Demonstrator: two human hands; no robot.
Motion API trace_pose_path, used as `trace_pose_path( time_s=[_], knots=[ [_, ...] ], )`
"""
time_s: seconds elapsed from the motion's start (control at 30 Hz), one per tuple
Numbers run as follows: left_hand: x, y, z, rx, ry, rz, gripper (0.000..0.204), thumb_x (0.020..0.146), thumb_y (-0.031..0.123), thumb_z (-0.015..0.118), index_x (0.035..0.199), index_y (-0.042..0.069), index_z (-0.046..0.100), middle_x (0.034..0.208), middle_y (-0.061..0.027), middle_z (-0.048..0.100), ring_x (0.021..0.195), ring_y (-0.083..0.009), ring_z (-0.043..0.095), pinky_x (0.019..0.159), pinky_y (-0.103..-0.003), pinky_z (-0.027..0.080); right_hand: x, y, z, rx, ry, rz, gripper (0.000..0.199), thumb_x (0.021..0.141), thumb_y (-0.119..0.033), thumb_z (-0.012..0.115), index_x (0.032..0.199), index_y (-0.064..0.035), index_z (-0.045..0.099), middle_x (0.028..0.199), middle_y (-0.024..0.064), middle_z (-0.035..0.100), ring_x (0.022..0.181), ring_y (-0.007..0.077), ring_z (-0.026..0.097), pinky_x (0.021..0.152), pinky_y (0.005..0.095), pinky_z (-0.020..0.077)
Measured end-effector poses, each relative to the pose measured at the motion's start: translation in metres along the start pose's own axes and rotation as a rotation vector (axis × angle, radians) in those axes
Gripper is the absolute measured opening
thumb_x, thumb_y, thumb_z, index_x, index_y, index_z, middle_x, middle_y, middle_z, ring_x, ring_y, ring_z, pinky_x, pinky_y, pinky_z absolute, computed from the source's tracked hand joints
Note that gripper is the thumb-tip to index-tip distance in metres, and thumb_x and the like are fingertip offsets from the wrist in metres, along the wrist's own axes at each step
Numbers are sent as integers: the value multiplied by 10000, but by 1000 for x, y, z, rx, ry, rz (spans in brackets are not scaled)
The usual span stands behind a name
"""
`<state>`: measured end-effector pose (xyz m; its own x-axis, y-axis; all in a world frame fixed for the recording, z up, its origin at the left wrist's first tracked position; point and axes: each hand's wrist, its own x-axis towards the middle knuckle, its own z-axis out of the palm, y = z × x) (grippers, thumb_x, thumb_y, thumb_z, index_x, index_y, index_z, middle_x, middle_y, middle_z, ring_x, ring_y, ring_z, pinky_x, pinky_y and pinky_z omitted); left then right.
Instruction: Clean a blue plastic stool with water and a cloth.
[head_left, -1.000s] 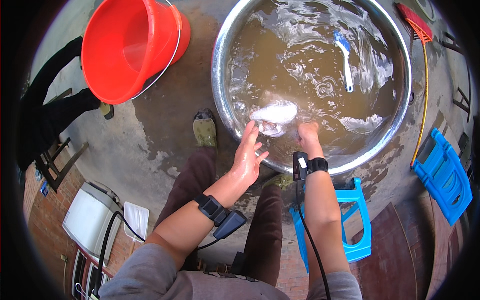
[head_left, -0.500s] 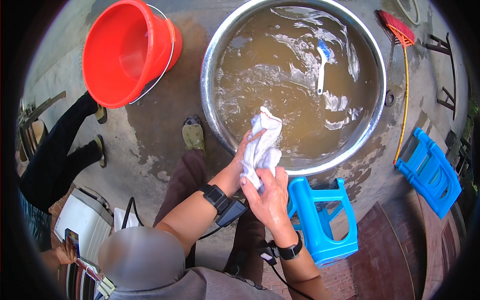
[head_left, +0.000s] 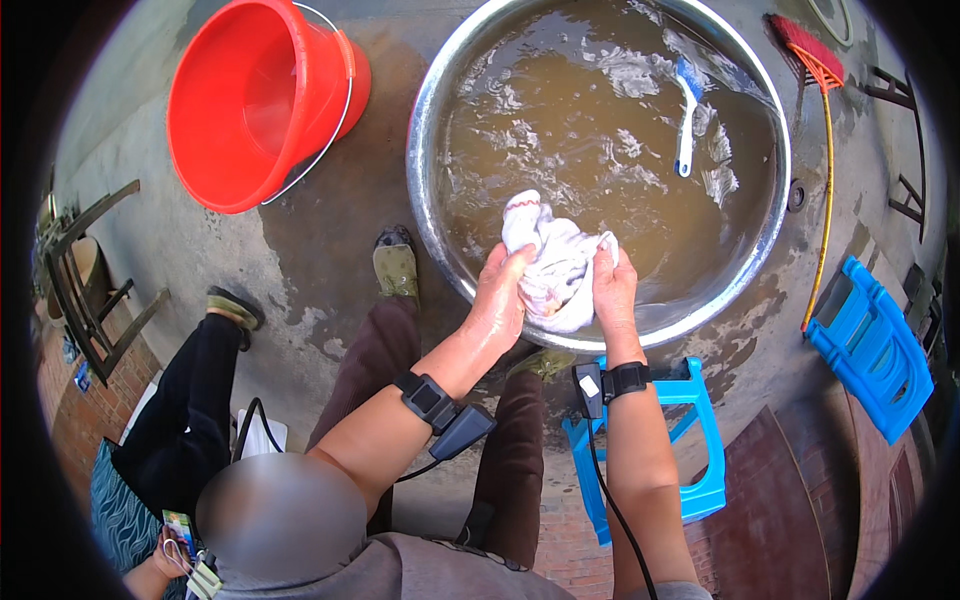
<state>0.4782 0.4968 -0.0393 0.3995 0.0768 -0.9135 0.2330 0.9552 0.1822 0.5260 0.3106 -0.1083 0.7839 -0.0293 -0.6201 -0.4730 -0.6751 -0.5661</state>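
Note:
A wet, bunched white cloth (head_left: 562,268) with red stitching along one edge is held between my hands, over the near part of a big round metal basin (head_left: 424,190). My left hand (head_left: 497,298) is closed on its left side, thumb lying on top. At its right edge, my right hand (head_left: 613,290) pinches the fabric. Cloudy brown water with patches of suds fills the basin. A blue-and-white scrub brush (head_left: 687,120) floats near the far right side, its handle pointing toward me.
Left of the basin a red bucket (head_left: 240,110) leans open. Beneath my right forearm is a blue plastic stool (head_left: 708,465); another blue stool (head_left: 872,350) lies farther right, by a red broom (head_left: 825,150). Another person's leg (head_left: 185,400) is at lower left, beside a wooden chair (head_left: 85,290).
My right hand has moved right, spreading the cloth that was bunched between both hands. The brush has drifted right. At left, the other person has shifted toward me.

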Motion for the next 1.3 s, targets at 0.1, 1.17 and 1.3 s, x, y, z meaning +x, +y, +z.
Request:
trace_pose_path(
  time_s=[0.1,1.17,1.3],
  knots=[
    [-1,13,-14,107,29,-12,607,1048,303,572,1595,236,317,1577,-82,374,1410,-339,413,1153,-528,376,20,40,-3,-190,6,-20,487,1028,-389,637,1352,-30,573,1088,229,727,1014,369,701,917,463,536],
    [-23,2,-28,-232,-35,-389,378,902,194,726,1222,11,644,1071,-166,729,994,-296,716,962,-470,570,-183,-138,-98,-808,-239,-546,414,665,-88,794,1075,-36,763,1266,216,596,1201,435,538,1009,527,470],
    [-23,-12,-43,-255,-151,-362,360,938,257,684,1221,35,657,1112,-131,729,1062,-293,696,1025,-490,532,-156,-51,-94,-309,-131,-143,386,813,-156,768,1175,-29,723,1346,214,609,1249,408,565,1021,513,502]
  ],
)
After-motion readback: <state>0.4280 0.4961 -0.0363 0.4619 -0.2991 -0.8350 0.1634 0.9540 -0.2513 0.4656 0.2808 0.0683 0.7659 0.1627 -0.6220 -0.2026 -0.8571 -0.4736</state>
